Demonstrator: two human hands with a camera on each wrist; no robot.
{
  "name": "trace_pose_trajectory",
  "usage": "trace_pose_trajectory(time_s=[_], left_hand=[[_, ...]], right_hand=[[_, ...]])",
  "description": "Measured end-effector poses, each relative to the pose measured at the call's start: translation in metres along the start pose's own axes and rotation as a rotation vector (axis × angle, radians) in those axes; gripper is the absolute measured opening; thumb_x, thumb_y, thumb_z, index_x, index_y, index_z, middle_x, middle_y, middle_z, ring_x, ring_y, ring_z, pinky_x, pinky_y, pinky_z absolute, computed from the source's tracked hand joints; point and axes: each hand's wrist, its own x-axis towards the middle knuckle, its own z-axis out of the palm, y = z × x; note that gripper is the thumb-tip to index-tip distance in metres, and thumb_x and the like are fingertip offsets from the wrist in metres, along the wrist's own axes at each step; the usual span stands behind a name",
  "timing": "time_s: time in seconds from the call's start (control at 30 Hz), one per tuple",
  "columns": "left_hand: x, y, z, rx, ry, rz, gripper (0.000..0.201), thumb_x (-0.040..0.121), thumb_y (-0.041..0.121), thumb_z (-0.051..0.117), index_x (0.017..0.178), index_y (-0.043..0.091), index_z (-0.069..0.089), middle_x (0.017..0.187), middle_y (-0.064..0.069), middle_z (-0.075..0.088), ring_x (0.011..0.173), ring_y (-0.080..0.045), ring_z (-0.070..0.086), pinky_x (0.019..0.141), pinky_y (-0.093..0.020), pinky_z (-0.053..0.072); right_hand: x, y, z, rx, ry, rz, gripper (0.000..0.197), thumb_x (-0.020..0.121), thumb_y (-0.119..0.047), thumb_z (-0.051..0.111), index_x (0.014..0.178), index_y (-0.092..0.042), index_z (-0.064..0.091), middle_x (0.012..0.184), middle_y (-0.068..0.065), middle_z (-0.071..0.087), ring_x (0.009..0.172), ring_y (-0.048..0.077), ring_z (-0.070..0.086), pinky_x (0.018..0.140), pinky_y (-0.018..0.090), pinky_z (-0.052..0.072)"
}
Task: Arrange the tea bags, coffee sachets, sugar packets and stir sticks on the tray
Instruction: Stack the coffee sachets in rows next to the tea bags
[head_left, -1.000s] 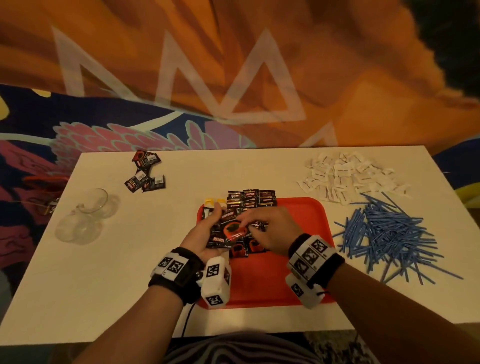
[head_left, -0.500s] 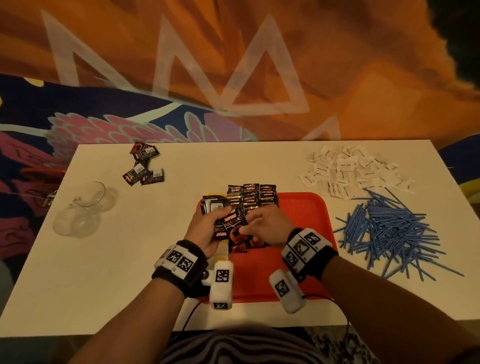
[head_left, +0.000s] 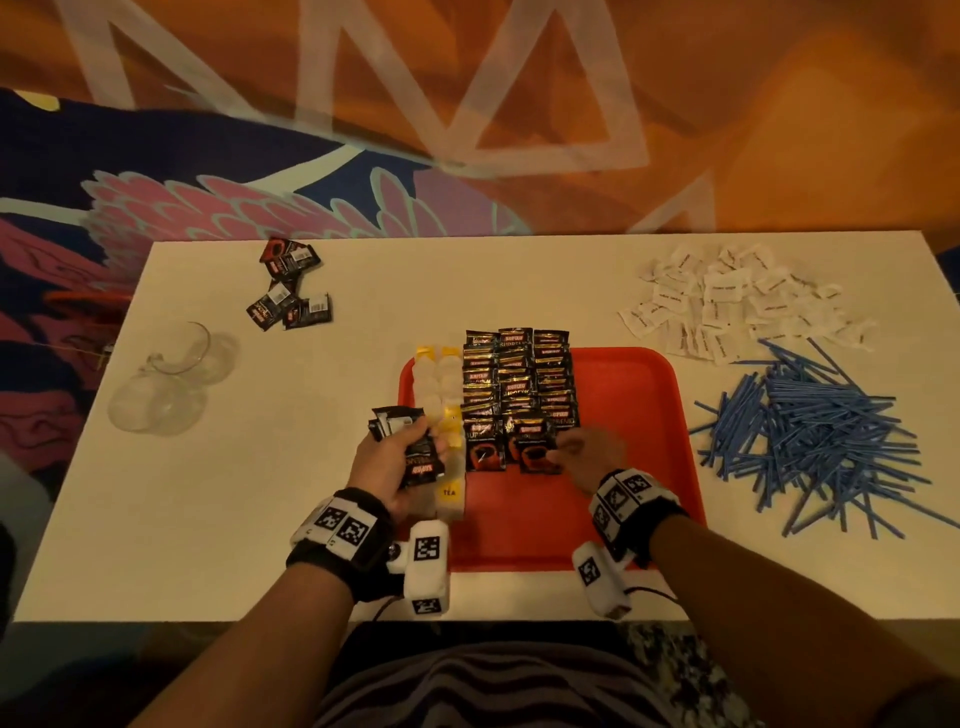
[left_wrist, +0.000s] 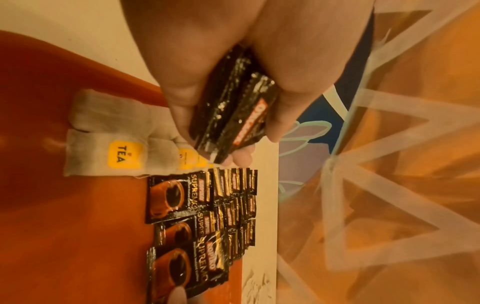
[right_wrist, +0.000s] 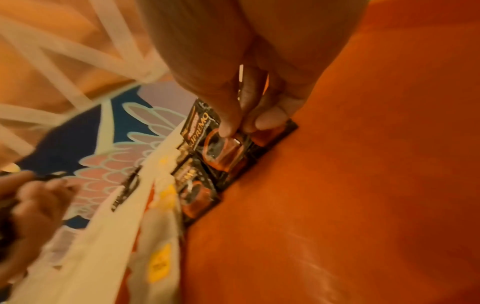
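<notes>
On the red tray (head_left: 634, 415) lie a column of tea bags (head_left: 439, 384) at its left side and rows of overlapping black coffee sachets (head_left: 519, 384) beside them. My left hand (head_left: 415, 447) grips a small stack of coffee sachets (left_wrist: 233, 123) just above the tray's left edge. At the near end of the rows, my right hand (head_left: 558, 454) pinches a single coffee sachet (right_wrist: 223, 148) that lies low on the tray. White sugar packets (head_left: 727, 301) and blue stir sticks (head_left: 821, 431) sit in heaps on the table to the right.
A few loose coffee sachets (head_left: 288, 286) lie at the table's far left. Clear glass cups (head_left: 166, 379) lie on their sides near the left edge. The right half of the tray is bare red plastic. The white table (head_left: 208, 519) ends just before my body.
My left hand has drawn back left off the rows, still holding its stack. My right hand has carried one sachet rightwards to the near end of the rows.
</notes>
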Motion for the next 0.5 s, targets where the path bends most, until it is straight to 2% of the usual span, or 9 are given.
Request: trace_pose_trajectory(time_s=[0.07, 0.17, 0.23, 0.27, 0.33, 0.4, 0.5], left_hand=[[-0.002, -0.002, -0.006, -0.008, -0.019, 0.001, 0.009, 0.092, 0.01, 0.059, 0.092, 0.001, 0.057, 0.077, -0.011, 0.057, 0.065, -0.022, 0.057, 0.058, -0.031, 0.054], [-0.003, -0.005, -0.015, -0.006, 0.007, -0.003, 0.019, 0.088, 0.011, 0.064, 0.101, 0.001, 0.055, 0.08, -0.012, 0.06, 0.068, -0.023, 0.059, 0.059, -0.033, 0.054], [-0.004, -0.005, -0.021, -0.003, 0.024, -0.004, 0.027, 0.085, 0.012, 0.067, 0.107, 0.001, 0.054, 0.083, -0.015, 0.059, 0.068, -0.025, 0.06, 0.058, -0.033, 0.054], [-0.006, -0.005, -0.022, -0.002, 0.031, -0.002, 0.025, 0.086, 0.011, 0.065, 0.106, 0.001, 0.055, 0.083, -0.016, 0.058, 0.067, -0.025, 0.06, 0.056, -0.033, 0.055], [-0.007, -0.006, -0.023, 0.006, 0.031, 0.007, 0.014, 0.093, 0.009, 0.059, 0.102, 0.0, 0.056, 0.08, -0.015, 0.059, 0.064, -0.023, 0.06, 0.054, -0.031, 0.055], [-0.009, -0.006, -0.024, 0.034, 0.043, 0.028, 0.008, 0.096, 0.006, 0.057, 0.098, -0.001, 0.06, 0.073, -0.012, 0.063, 0.06, -0.021, 0.062, 0.053, -0.03, 0.056], [-0.012, -0.006, -0.024, 0.056, 0.031, 0.037, 0.009, 0.096, 0.006, 0.057, 0.094, 0.0, 0.063, 0.07, -0.01, 0.065, 0.058, -0.019, 0.063, 0.052, -0.028, 0.054]], right_hand=[[0.005, 0.009, 0.006, 0.005, 0.014, 0.03, 0.026, 0.089, -0.027, 0.069, 0.113, -0.017, 0.068, 0.113, 0.0, 0.069, 0.092, 0.008, 0.057, 0.067, 0.011, 0.04], [0.011, 0.01, 0.016, -0.022, 0.007, 0.036, 0.021, 0.089, -0.029, 0.069, 0.108, -0.02, 0.067, 0.106, -0.004, 0.068, 0.089, 0.007, 0.056, 0.067, 0.013, 0.042], [0.015, 0.007, 0.021, -0.014, 0.004, 0.042, 0.016, 0.089, -0.029, 0.069, 0.102, -0.022, 0.066, 0.1, -0.006, 0.064, 0.085, 0.006, 0.054, 0.057, 0.011, 0.036], [0.016, 0.006, 0.023, -0.01, 0.012, 0.05, 0.012, 0.088, -0.028, 0.07, 0.097, -0.022, 0.064, 0.098, -0.007, 0.062, 0.082, 0.005, 0.054, 0.054, 0.011, 0.033], [0.019, 0.003, 0.027, 0.01, 0.041, 0.061, 0.011, 0.086, -0.026, 0.072, 0.088, -0.023, 0.062, 0.096, -0.007, 0.062, 0.078, 0.004, 0.056, 0.052, 0.011, 0.036], [0.02, 0.002, 0.03, 0.017, 0.072, 0.069, 0.015, 0.084, -0.027, 0.074, 0.086, -0.022, 0.061, 0.094, -0.006, 0.064, 0.072, 0.001, 0.056, 0.05, 0.01, 0.037], [0.018, 0.0, 0.032, 0.014, 0.105, 0.086, 0.019, 0.082, -0.029, 0.076, 0.087, -0.023, 0.058, 0.091, -0.007, 0.06, 0.067, -0.004, 0.05, 0.046, 0.008, 0.03]])
